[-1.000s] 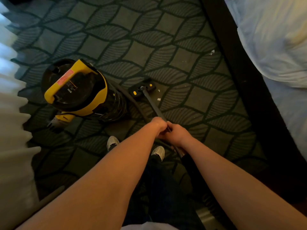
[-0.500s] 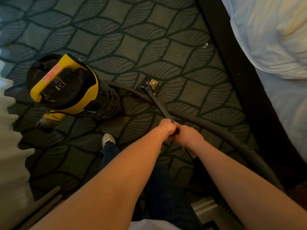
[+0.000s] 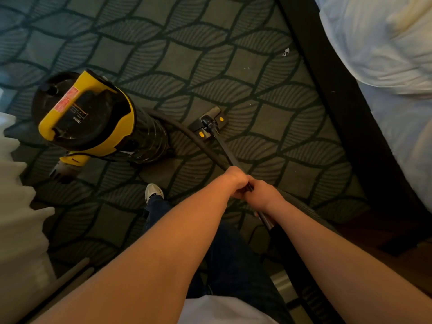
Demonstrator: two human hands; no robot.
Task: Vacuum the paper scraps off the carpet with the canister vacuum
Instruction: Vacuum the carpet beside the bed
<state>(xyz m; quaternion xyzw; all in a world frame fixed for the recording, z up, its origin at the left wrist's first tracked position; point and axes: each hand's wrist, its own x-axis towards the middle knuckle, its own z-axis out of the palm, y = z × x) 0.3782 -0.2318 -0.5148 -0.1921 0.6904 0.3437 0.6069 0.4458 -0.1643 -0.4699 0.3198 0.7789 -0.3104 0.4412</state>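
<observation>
Got both hands wrapped around the vacuum's black wand (image 3: 223, 148) here. The left hand (image 3: 236, 181) is the one further down the tube, fingers curled tight round it. The right hand (image 3: 263, 197) grips just behind it, and the two touch knuckle to knuckle. Neither one is spread at all, it's a full fist grip on both.

The wand slants away from me down to the floor head (image 3: 211, 123), a black piece with yellow spots. It sits on the carpet (image 3: 163, 54) just to the right of the canister vacuum (image 3: 86, 118). The canister is the yellow and black drum with a red label on top, standing on the carpet at my left, well apart from the bed. Its dark hose (image 3: 182, 127) comes out from the drum's side, passes under the wand close to the floor head and curves round behind my right forearm.

Paper-wise, one white paper scrap (image 3: 286, 52) lies on the carpet way up ahead. It's right beside the dark bed frame (image 3: 339, 94) and well apart from the floor head. A couple of tiny pale specks show between the scrap and the head, too small for me to say what they are.

White bedding (image 3: 385, 43) fills the right side and a white pleated curtain (image 3: 16, 206) runs down the left edge. One white shoe (image 3: 153, 192) pokes out beside the left forearm.
</observation>
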